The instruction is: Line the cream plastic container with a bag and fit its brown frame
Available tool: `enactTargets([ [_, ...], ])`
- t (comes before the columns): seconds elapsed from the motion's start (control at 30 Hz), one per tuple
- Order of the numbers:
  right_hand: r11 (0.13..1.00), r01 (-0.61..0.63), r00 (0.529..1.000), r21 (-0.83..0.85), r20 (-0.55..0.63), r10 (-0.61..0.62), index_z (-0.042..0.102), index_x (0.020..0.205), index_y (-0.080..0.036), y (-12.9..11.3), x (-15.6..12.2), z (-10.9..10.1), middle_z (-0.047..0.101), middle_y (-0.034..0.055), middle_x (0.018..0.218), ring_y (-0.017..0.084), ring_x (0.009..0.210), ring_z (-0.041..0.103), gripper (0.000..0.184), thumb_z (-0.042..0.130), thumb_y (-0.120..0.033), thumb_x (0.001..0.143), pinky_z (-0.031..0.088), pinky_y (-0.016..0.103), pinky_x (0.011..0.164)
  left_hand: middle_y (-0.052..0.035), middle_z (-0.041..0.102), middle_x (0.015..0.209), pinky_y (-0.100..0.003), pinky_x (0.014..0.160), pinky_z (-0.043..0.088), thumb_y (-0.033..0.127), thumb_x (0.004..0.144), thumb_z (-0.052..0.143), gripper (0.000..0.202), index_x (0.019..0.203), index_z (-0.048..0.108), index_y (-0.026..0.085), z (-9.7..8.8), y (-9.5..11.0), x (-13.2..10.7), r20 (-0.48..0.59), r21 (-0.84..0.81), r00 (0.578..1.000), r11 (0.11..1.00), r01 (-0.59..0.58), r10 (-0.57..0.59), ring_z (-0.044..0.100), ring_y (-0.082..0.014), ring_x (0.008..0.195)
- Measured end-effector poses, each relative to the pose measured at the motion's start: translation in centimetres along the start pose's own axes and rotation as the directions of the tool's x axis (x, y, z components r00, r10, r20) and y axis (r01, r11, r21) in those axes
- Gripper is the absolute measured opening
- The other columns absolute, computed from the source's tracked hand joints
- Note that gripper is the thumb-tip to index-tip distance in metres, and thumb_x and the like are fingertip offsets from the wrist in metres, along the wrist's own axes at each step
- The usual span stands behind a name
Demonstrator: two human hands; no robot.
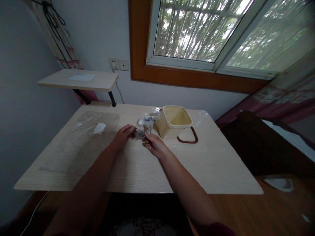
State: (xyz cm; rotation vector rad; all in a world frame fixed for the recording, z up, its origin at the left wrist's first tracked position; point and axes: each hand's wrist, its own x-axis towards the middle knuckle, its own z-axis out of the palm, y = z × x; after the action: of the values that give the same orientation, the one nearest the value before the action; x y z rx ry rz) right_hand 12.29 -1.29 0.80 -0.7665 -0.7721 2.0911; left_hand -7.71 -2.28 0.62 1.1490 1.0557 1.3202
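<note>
My left hand (124, 135) and my right hand (154, 144) meet over the middle of the light wooden table (209, 164). Both pinch a small clear plastic packet with something dark in it (140, 134), which they hold between them just above the tabletop. What the packet contains is too small to make out. Just beyond my hands lies a crumpled clear bag with dark and white bits (147, 120).
A pale yellow square plastic tub (174, 120) with a brown handle (190, 137) stands right of my hands. A clear plastic sheet (81, 141) with a small white piece (99, 128) covers the table's left half. A raised shelf (81, 80) sits at the back left, a dark chair (265, 144) to the right.
</note>
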Motion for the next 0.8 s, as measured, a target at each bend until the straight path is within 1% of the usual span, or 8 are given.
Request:
enactTargets([
  [0.1, 0.999, 0.015, 1.000, 0.035, 0.012, -0.016, 0.062, 0.083, -0.016, -0.06, -0.08, -0.12, 0.060, -0.0019, 0.074, 0.006, 0.058, 0.040, 0.037, 0.090, -0.036, 0.069, 0.031, 0.019, 0.050, -0.0058, 0.072, 0.092, -0.031, 0.076, 0.054, 0.039, 0.075, 0.079, 0.035, 0.099, 0.070, 0.016, 0.24, -0.25, -0.12, 0.143, 0.055, 0.985, 0.994, 0.094, -0.101, 0.066, -0.0160, 0.078],
  [0.17, 0.999, 0.017, 1.000, 0.052, 0.017, -0.018, 0.062, 0.084, -0.017, -0.07, -0.15, -0.16, 0.057, -0.0032, 0.073, 0.006, 0.059, 0.040, 0.037, 0.090, -0.035, 0.069, 0.033, 0.019, 0.052, -0.0082, 0.074, 0.097, -0.036, 0.083, 0.055, 0.038, 0.075, 0.079, 0.034, 0.099, 0.071, 0.015, 0.55, -0.29, -0.26, 0.223, 0.076, 0.964, 0.988, 0.133, -0.147, 0.068, -0.0184, 0.085],
  [0.2, 0.998, 0.017, 1.000, 0.057, 0.019, -0.018, 0.063, 0.085, -0.016, -0.07, -0.18, -0.19, 0.057, -0.0031, 0.074, 0.006, 0.060, 0.040, 0.036, 0.090, -0.034, 0.069, 0.033, 0.019, 0.052, -0.0090, 0.074, 0.100, -0.037, 0.086, 0.055, 0.038, 0.076, 0.079, 0.034, 0.099, 0.072, 0.015, 0.70, -0.29, -0.31, 0.243, 0.084, 0.957, 0.986, 0.145, -0.161, 0.069, -0.0192, 0.088],
  [0.37, 0.998, -0.005, 0.998, 0.055, 0.070, 0.001, 0.061, 0.082, -0.017, -0.10, -0.21, -0.47, 0.054, -0.0036, 0.072, 0.007, 0.060, 0.039, 0.033, 0.089, -0.032, 0.071, 0.033, 0.020, 0.053, -0.0096, 0.075, 0.104, -0.038, 0.091, 0.054, 0.034, 0.074, 0.081, 0.033, 0.101, 0.073, 0.016, 0.88, -0.28, -0.30, 0.244, 0.096, 0.951, 0.980, 0.173, -0.192, 0.069, -0.0199, 0.094],
  [0.47, 0.998, -0.012, 0.995, 0.054, 0.104, 0.006, 0.060, 0.082, -0.018, -0.18, -0.19, -0.66, 0.053, -0.0037, 0.073, 0.007, 0.060, 0.038, 0.031, 0.087, -0.032, 0.073, 0.033, 0.020, 0.053, -0.0113, 0.075, 0.110, -0.038, 0.092, 0.053, 0.034, 0.079, 0.077, 0.032, 0.106, 0.073, 0.016, 0.62, -0.31, -0.26, 0.299, 0.101, 0.936, 0.981, 0.163, -0.187, 0.069, -0.0207, 0.097],
  [0.53, 0.998, -0.009, 0.993, 0.064, 0.117, 0.001, 0.061, 0.083, -0.019, -0.19, -0.16, -0.74, 0.053, -0.0039, 0.073, 0.007, 0.059, 0.038, 0.030, 0.087, -0.031, 0.075, 0.033, 0.020, 0.052, -0.0118, 0.074, 0.109, -0.037, 0.090, 0.053, 0.035, 0.081, 0.075, 0.032, 0.106, 0.073, 0.016, 0.46, -0.38, -0.24, 0.322, 0.095, 0.929, 0.982, 0.162, -0.184, 0.069, -0.0205, 0.096],
  [0.67, 0.995, -0.004, 0.990, 0.099, 0.143, -0.010, 0.063, 0.087, -0.019, -0.06, -0.07, -0.74, 0.055, -0.0037, 0.075, 0.006, 0.059, 0.040, 0.027, 0.086, -0.027, 0.076, 0.034, 0.018, 0.052, -0.0089, 0.074, 0.098, -0.034, 0.084, 0.053, 0.037, 0.077, 0.078, 0.032, 0.099, 0.073, 0.015, 0.49, -0.42, -0.18, 0.293, 0.115, 0.926, 0.970, 0.213, -0.238, 0.067, -0.0174, 0.085],
  [0.8, 0.993, -0.009, 0.990, 0.117, 0.139, -0.008, 0.064, 0.091, -0.019, 0.08, 0.00, -0.64, 0.058, -0.0030, 0.079, 0.005, 0.060, 0.042, 0.028, 0.087, -0.024, 0.074, 0.035, 0.018, 0.053, -0.0057, 0.071, 0.085, -0.030, 0.079, 0.050, 0.037, 0.075, 0.076, 0.029, 0.092, 0.072, 0.013, 0.91, 0.31, -0.28, 0.238, 0.203, 0.929, 0.950, 0.238, -0.284, 0.063, -0.0148, 0.076],
])
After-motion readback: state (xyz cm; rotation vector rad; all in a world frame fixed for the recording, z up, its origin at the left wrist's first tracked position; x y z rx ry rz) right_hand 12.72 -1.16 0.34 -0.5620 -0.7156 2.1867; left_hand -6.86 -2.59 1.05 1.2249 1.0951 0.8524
